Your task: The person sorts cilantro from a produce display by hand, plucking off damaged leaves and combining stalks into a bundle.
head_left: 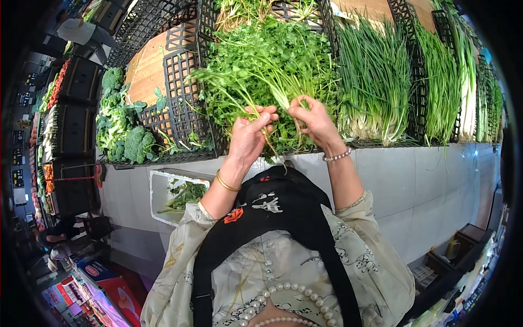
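My left hand (250, 133) pinches the lower stems of a few cilantro sprigs (231, 87), their leaves pointing up and left and thin roots hanging below. In my right hand (313, 120) is a bunch of cilantro (280, 92), gripped near its pale stem ends, with the leaves leaning up and left. Both hands are close together above the front part of a large heap of cilantro (267, 46) in a black crate. The held leaves partly blend into the heap behind them.
Right of the cilantro lie green onions (376, 76) and more long greens (438, 82). Broccoli (139, 144) sits left, beside a black plastic crate (185, 87). On the floor stands a white foam box (158, 199) holding loose greens. A person (79, 30) is at far upper left.
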`<state>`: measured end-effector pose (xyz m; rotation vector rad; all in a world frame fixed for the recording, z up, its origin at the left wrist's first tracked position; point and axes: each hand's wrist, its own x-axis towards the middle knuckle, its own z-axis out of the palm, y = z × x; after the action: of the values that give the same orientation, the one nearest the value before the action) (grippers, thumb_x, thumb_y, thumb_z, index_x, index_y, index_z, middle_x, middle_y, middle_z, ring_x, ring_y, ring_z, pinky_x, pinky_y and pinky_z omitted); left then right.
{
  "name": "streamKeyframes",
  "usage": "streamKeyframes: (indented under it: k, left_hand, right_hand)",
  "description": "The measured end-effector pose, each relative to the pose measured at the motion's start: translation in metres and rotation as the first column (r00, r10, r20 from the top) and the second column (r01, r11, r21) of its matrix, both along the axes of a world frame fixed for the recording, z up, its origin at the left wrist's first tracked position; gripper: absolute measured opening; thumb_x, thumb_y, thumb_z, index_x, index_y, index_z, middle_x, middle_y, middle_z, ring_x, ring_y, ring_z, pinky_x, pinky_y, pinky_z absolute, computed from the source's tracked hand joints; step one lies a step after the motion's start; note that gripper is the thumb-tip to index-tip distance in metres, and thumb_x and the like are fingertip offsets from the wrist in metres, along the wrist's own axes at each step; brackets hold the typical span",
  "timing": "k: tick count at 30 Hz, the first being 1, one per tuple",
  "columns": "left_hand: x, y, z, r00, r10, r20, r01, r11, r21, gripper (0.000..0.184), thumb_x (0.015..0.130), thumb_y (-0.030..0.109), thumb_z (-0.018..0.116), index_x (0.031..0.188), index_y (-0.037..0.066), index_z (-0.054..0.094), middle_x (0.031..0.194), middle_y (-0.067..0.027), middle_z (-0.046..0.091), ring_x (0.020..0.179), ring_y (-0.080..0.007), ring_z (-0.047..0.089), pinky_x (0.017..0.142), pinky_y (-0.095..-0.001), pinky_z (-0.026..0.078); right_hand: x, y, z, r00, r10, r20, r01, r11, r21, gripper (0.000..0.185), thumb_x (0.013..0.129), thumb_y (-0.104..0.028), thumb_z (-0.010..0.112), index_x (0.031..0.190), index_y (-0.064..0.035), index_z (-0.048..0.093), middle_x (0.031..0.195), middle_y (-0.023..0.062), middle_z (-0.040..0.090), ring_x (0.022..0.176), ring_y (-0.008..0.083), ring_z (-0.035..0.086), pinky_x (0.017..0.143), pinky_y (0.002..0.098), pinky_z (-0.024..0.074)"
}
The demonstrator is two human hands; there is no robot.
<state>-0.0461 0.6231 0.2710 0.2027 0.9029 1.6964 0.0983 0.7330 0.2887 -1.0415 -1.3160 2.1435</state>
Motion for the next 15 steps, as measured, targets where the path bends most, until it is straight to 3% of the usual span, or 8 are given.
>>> streamKeyframes:
  k: [2, 3, 6, 9, 12, 15]
  left_hand:
    - [0.004, 0.004, -0.002, 1.000, -0.002, -0.003, 0.002, 1.000, 0.006, 0.015, 0.086, -0.001, 0.061, 0.097, 0.008, 0.055, 0.092, -0.0079, 0.062, 0.083, -0.0187, 0.062, 0.069, -0.0287, 0.050]
    - [0.004, 0.005, -0.008, 1.000, 0.005, -0.017, -0.005, 1.000, 0.007, 0.017, 0.086, -0.002, 0.062, 0.096, 0.008, 0.054, 0.090, -0.0070, 0.062, 0.083, -0.0183, 0.062, 0.069, -0.0286, 0.050]
    - [0.001, 0.005, -0.019, 1.000, 0.018, 0.004, -0.018, 1.000, 0.003, 0.020, 0.084, -0.004, 0.063, 0.094, 0.009, 0.053, 0.090, -0.0052, 0.061, 0.084, -0.0185, 0.064, 0.068, -0.0321, 0.051]
    - [0.003, 0.003, -0.004, 0.999, 0.017, 0.034, -0.014, 0.997, -0.080, 0.023, 0.083, -0.009, 0.061, 0.093, 0.009, 0.050, 0.089, -0.0028, 0.059, 0.082, -0.0184, 0.063, 0.070, -0.0360, 0.052]
    - [0.001, -0.001, -0.014, 1.000, 0.007, -0.005, -0.007, 0.999, -0.036, 0.027, 0.081, -0.011, 0.060, 0.094, 0.009, 0.048, 0.087, -0.0015, 0.057, 0.081, -0.0191, 0.063, 0.072, -0.0360, 0.053]
    - [0.004, -0.004, -0.011, 0.997, 0.013, -0.080, -0.015, 1.000, -0.017, 0.029, 0.080, -0.014, 0.059, 0.094, 0.009, 0.047, 0.086, -0.0019, 0.056, 0.078, -0.0179, 0.062, 0.072, -0.0353, 0.052]
  right_hand:
    - [-0.001, -0.011, -0.019, 0.986, 0.057, -0.160, -0.056, 0.998, 0.009, 0.010, 0.086, -0.012, 0.063, 0.089, -0.0070, 0.056, 0.070, -0.0051, 0.054, 0.053, 0.0004, 0.041, 0.044, 0.0180, 0.0305]
    - [-0.005, -0.020, -0.008, 0.998, 0.041, -0.039, -0.036, 0.990, 0.135, 0.008, 0.088, -0.011, 0.062, 0.090, -0.0060, 0.056, 0.073, -0.0043, 0.055, 0.057, 0.0001, 0.043, 0.047, 0.0173, 0.0332]
    - [-0.003, -0.027, -0.015, 0.996, 0.071, -0.046, -0.063, 0.987, 0.151, 0.008, 0.089, -0.011, 0.061, 0.090, -0.0058, 0.056, 0.074, -0.0059, 0.054, 0.058, -0.0009, 0.043, 0.049, 0.0163, 0.0334]
    - [0.002, -0.026, -0.019, 0.998, 0.003, -0.070, 0.005, 0.994, 0.113, 0.008, 0.090, -0.012, 0.062, 0.091, -0.0062, 0.057, 0.074, -0.0071, 0.052, 0.057, -0.0014, 0.042, 0.047, 0.0156, 0.0317]
    - [-0.004, -0.024, -0.019, 0.980, -0.129, -0.149, 0.154, 0.974, 0.168, 0.008, 0.091, -0.013, 0.062, 0.091, -0.0068, 0.057, 0.073, -0.0071, 0.051, 0.056, -0.0015, 0.041, 0.046, 0.0152, 0.0304]
    - [-0.016, -0.023, -0.019, 0.986, -0.059, -0.155, 0.101, 0.955, 0.280, 0.007, 0.091, -0.013, 0.060, 0.094, -0.0067, 0.059, 0.078, -0.0069, 0.051, 0.064, 0.0001, 0.043, 0.052, 0.0168, 0.0347]
